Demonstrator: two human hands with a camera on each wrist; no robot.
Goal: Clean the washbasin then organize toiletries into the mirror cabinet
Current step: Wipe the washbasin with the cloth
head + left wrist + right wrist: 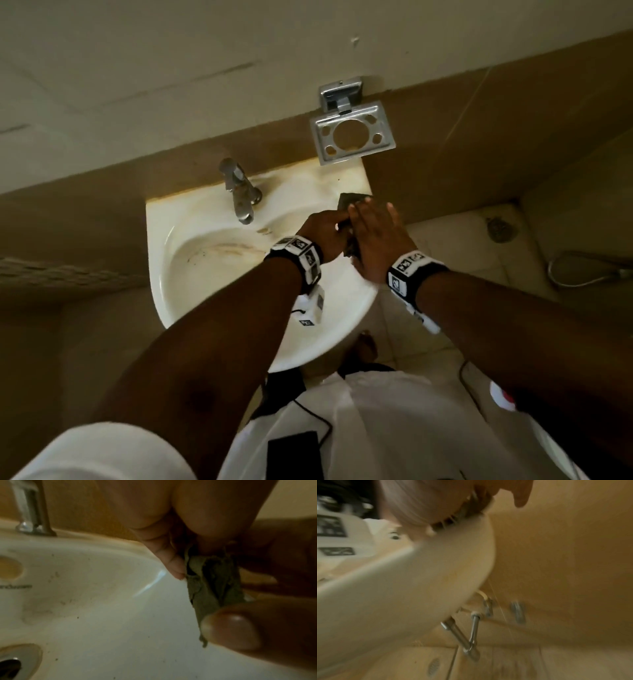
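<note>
A stained white washbasin (191, 240) is fixed to the tiled wall, with a metal tap (239, 192) at its back. Both hands meet over its right rim around a dark green scouring pad (349, 202). My left hand (325, 229) pinches the pad's near edge with curled fingers. In the left wrist view the crumpled pad (211, 585) hangs from those fingers above the bowl (102, 615). My right hand (376, 233) lies flat over the pad with straight fingers. In the right wrist view only a dark strip of the pad (462, 513) shows, between palm and rim.
An empty metal toothbrush holder (352, 137) sticks out from the wall above the basin's right corner. The bowl's drain (10, 668) sits low at the left. Chrome pipes (471, 635) run under the basin. A floor drain (500, 229) and a hose (582, 270) lie on the floor to the right.
</note>
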